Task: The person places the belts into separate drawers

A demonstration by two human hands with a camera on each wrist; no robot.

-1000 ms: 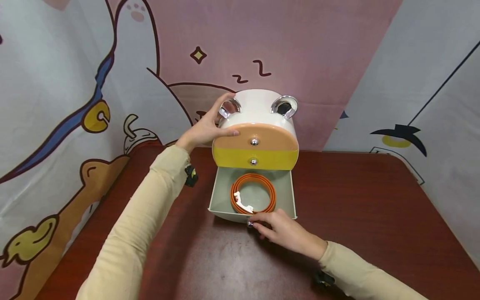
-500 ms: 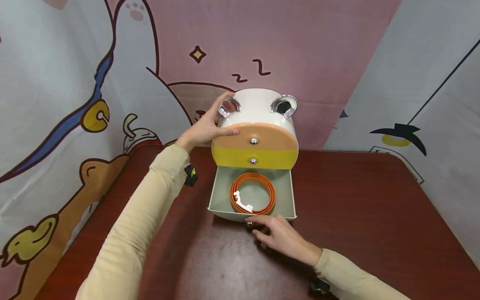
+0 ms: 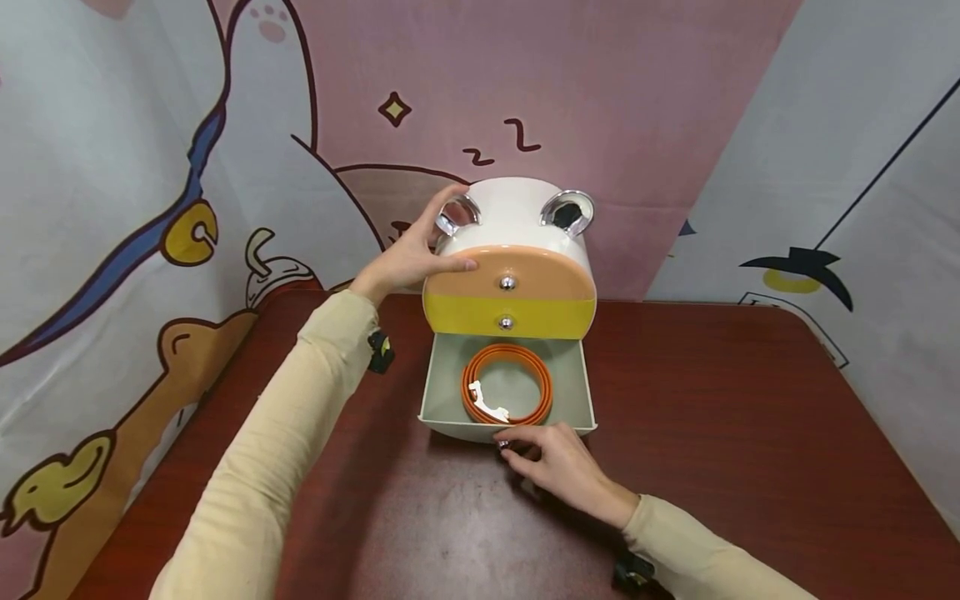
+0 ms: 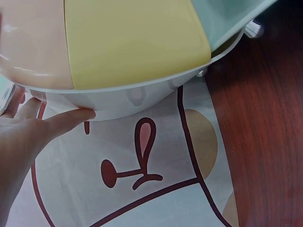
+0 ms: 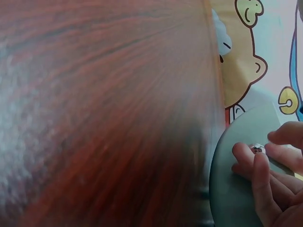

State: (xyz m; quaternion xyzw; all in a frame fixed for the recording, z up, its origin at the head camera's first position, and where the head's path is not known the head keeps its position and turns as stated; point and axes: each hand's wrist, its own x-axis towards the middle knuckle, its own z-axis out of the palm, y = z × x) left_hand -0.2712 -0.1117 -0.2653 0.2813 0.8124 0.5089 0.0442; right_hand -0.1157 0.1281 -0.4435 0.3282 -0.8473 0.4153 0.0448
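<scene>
In the head view, a small drawer cabinet has a white shell, a peach top drawer and a yellow middle drawer. Its pale green bottom drawer is pulled out. A coiled orange belt with a silver buckle lies inside it. My left hand holds the cabinet's upper left side by the silver ear, thumb towards the front; the left wrist view shows that thumb on the white shell. At the bottom drawer's front, my right hand pinches the silver knob between its fingers.
The cabinet stands on a dark red-brown wooden table, near its back edge. A cloth backdrop printed with cartoon figures hangs behind and at both sides. Two more silver knobs sit on the peach and yellow drawer fronts.
Half a second ago my right index finger reached over the knob with the thumb apart; now finger and thumb are around it. The drawer front has risen slightly. My left hand stays put.
</scene>
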